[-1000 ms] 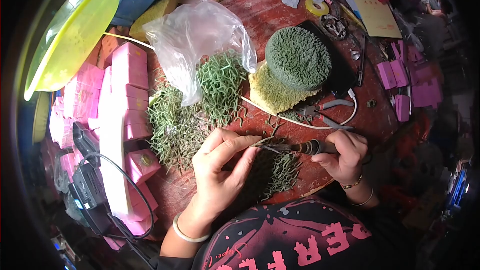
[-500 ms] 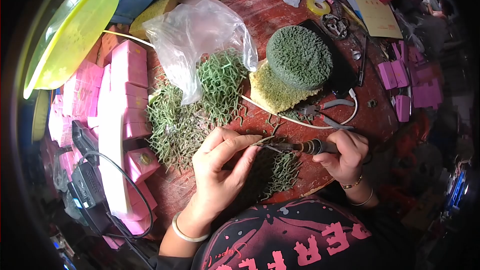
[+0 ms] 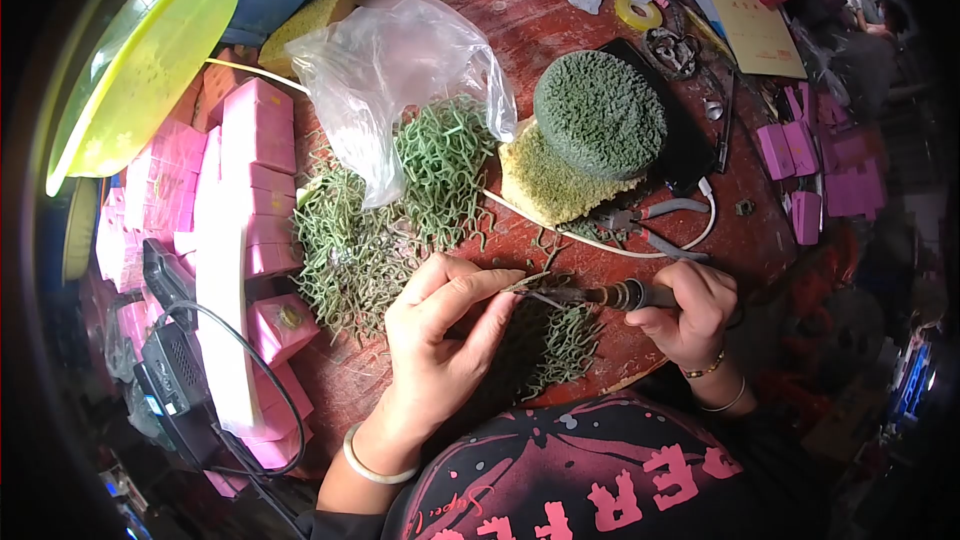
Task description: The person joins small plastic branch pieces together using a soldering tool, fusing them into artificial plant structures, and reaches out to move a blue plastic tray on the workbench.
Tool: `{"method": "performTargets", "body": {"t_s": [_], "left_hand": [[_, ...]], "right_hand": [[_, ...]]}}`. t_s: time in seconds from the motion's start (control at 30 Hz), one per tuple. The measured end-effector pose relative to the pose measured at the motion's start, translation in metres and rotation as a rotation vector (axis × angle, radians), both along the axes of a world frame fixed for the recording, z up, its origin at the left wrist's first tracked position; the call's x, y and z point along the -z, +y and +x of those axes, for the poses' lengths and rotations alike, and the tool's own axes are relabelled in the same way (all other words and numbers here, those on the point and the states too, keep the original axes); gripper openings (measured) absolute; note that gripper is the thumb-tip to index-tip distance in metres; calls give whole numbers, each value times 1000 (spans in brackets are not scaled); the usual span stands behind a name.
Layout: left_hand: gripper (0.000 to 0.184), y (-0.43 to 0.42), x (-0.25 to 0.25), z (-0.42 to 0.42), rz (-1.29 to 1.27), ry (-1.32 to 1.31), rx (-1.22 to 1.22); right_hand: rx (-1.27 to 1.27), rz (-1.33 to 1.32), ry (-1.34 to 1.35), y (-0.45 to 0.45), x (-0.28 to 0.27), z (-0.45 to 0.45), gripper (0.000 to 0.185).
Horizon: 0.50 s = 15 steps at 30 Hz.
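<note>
Between the thumb and fingers of my left hand [image 3: 445, 335] is a small thin greenish strip [image 3: 527, 281]. My right hand [image 3: 690, 315] is closed around the dark handle of a soldering iron [image 3: 632, 294]. The iron's tip points left and meets the strip by my left fingertips; exact contact is too small to tell. Below the iron lies a little heap of curly green pieces [image 3: 566, 350]. A larger heap of such curly pieces [image 3: 440, 175] spreads beyond my left hand, partly under a clear plastic bag [image 3: 385, 70].
A round, rough green block [image 3: 600, 112] rests on a yellow sponge-like block [image 3: 540, 180]. Pliers [image 3: 675, 208] and a white cable [image 3: 600, 243] lie beyond the iron. Pink boxes [image 3: 260, 130], a white lamp bar [image 3: 222, 310] and a yellow-green basin [image 3: 145, 60] stand at left.
</note>
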State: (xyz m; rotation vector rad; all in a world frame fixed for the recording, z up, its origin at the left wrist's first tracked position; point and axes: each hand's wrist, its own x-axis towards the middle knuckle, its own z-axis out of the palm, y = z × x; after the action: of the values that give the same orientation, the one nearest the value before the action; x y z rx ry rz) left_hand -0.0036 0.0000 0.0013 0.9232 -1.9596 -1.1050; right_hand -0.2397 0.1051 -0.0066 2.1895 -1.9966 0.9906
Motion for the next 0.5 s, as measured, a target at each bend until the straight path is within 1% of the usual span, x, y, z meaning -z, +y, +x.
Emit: {"method": "performTargets", "body": {"t_s": [0.5], "left_hand": [[21,0,3,-1,-10,20,-3]], "right_hand": [[7,-16,2,1,0,-1,54]]}}
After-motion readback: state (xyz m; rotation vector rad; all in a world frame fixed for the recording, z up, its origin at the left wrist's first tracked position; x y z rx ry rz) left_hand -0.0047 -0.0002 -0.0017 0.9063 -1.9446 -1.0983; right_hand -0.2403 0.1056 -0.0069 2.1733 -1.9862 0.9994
